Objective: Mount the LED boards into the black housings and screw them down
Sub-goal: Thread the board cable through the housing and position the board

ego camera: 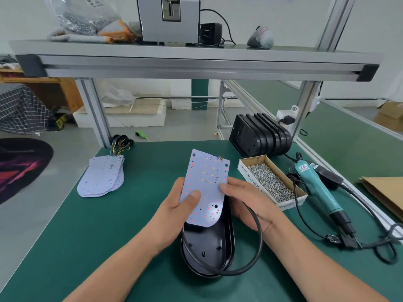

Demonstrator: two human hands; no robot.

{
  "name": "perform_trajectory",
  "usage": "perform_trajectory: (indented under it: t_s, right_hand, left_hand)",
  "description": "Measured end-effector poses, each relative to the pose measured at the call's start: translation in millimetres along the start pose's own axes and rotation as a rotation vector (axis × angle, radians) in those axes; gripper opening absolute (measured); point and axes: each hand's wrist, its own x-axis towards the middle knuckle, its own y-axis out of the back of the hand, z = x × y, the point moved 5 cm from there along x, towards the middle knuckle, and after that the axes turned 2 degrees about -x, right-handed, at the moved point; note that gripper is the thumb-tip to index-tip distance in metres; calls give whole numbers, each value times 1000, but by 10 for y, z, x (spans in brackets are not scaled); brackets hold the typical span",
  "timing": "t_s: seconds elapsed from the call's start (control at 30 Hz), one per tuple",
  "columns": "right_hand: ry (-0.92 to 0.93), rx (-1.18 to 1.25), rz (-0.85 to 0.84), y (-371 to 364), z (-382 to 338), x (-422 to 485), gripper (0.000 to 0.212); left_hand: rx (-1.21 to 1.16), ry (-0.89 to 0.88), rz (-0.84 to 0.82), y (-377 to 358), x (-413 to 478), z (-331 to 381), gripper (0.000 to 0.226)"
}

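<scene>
A white LED board (206,182) with red and orange dots is held tilted above a black housing (207,251) that lies on the green mat near me. My left hand (176,205) pinches the board's left edge, thumb on its face. My right hand (244,199) grips the board's right edge, its palm behind the housing's rim. A black cable (258,243) loops from the housing around its right side.
A stack of LED boards (102,177) with coloured wires lies at the left. Several black housings (259,136) stand at the back right. A cardboard box of screws (271,182) and a teal electric screwdriver (320,190) lie to the right. An aluminium shelf (196,62) spans overhead.
</scene>
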Motion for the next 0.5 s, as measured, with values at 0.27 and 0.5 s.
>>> perform_trajectory:
  t_s: [0.27, 0.5]
  right_hand:
    - [62, 192, 87, 53, 11, 1, 40]
    - [136, 282, 121, 76, -27, 18, 46]
  left_hand:
    - [-198, 172, 159, 169, 69, -21, 47]
    - [-253, 254, 128, 304, 119, -230, 44]
